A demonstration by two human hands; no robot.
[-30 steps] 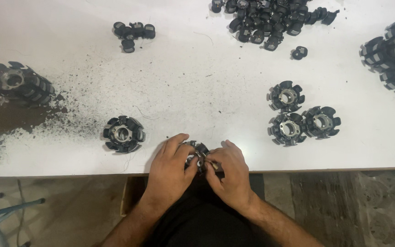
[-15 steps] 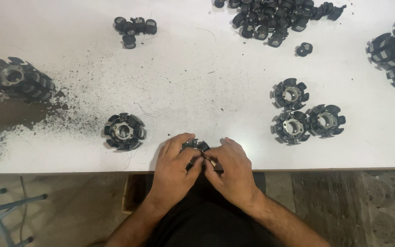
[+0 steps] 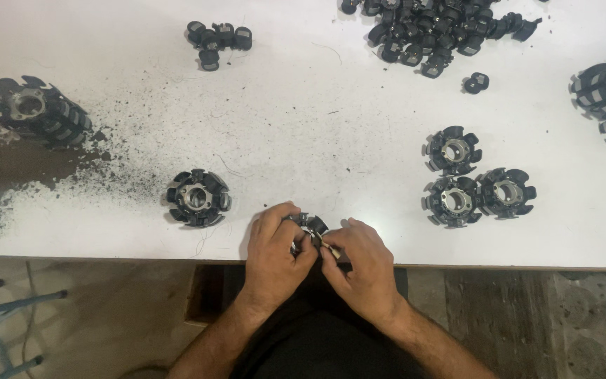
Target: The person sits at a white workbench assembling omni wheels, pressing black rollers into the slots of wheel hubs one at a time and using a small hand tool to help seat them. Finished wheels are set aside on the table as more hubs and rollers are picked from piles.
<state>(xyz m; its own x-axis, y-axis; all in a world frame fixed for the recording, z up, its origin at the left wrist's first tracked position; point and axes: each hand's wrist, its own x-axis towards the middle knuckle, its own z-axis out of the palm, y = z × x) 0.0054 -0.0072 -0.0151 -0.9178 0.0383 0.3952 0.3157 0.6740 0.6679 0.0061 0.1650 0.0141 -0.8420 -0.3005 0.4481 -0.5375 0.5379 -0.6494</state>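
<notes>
Both hands meet at the near edge of the white bench (image 3: 359, 126). The left hand (image 3: 275, 256) and the right hand (image 3: 362, 270) together hold a small black toothed part (image 3: 308, 226), each grip closed on it with the fingers curled around, just above the bench edge. A black ring-shaped part with teeth (image 3: 198, 197) lies near the left hand. Three similar parts (image 3: 475, 179) lie toward the right edge. A pile of small black pieces (image 3: 443, 28) lies at the far edge. Dark dust (image 3: 71, 182) covers the left side.
</notes>
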